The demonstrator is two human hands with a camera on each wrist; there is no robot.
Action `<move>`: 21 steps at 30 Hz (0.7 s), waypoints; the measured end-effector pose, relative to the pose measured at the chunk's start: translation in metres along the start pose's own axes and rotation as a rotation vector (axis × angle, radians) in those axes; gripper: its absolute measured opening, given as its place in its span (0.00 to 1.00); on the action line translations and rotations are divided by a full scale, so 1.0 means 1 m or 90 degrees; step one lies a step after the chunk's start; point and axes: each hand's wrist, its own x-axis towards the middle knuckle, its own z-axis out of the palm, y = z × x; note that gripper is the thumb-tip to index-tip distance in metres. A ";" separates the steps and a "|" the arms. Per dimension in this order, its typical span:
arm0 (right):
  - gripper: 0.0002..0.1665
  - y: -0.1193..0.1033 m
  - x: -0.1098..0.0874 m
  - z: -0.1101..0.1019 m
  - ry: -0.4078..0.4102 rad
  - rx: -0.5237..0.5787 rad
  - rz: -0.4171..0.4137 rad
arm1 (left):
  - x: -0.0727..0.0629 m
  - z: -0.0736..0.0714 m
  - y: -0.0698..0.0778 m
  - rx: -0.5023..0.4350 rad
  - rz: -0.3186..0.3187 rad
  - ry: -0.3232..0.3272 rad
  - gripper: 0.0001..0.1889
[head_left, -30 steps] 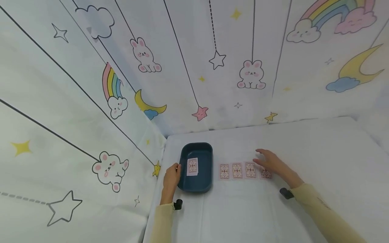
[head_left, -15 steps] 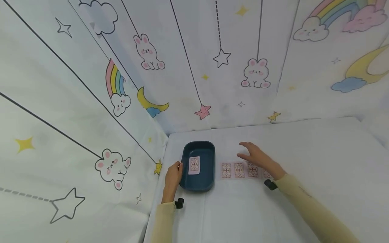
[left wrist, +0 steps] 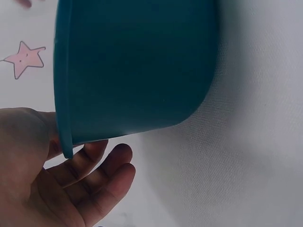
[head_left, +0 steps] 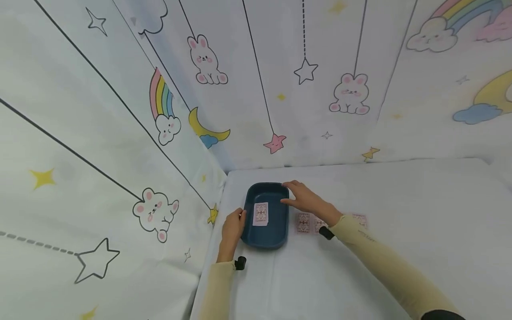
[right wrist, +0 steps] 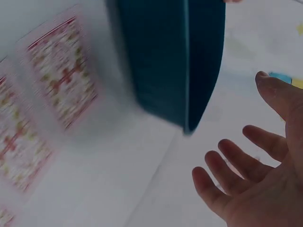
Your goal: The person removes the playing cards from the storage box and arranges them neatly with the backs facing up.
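Observation:
A dark teal tray (head_left: 265,240) stands on the white cloth, with face-down playing cards (head_left: 261,214) in a small pile inside. My left hand (head_left: 233,227) holds its left rim; in the left wrist view the fingers (left wrist: 105,194) curl below the rim of the tray (left wrist: 137,61). On the other side, my right hand (head_left: 308,199) hovers at the tray's upper right rim, fingers spread. The right wrist view shows that hand (right wrist: 260,175) with nothing in it, apart from the tray wall (right wrist: 156,61).
Several face-down cards (head_left: 303,223) lie in a row right of the tray, partly hidden under my right forearm. White cloth walls (head_left: 256,102) printed with rabbits and stars rise behind and to the left of the table (head_left: 420,200).
My right hand has moved left from over the card row to the tray's right rim. The left hand stays at the left rim. The head view has shifted a little.

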 end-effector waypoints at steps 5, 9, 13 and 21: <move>0.39 -0.027 0.024 0.022 -0.046 -0.034 -0.038 | 0.001 0.000 0.000 -0.009 -0.006 0.000 0.14; 0.39 -0.047 0.041 0.036 -0.101 -0.066 -0.061 | 0.002 -0.001 -0.001 -0.011 -0.012 0.003 0.14; 0.40 -0.061 0.059 0.049 -0.156 -0.092 -0.029 | 0.004 -0.002 -0.002 -0.014 -0.010 0.003 0.14; 0.42 -0.060 0.085 0.077 -0.221 -0.207 0.035 | 0.007 -0.001 -0.005 -0.015 -0.007 -0.009 0.14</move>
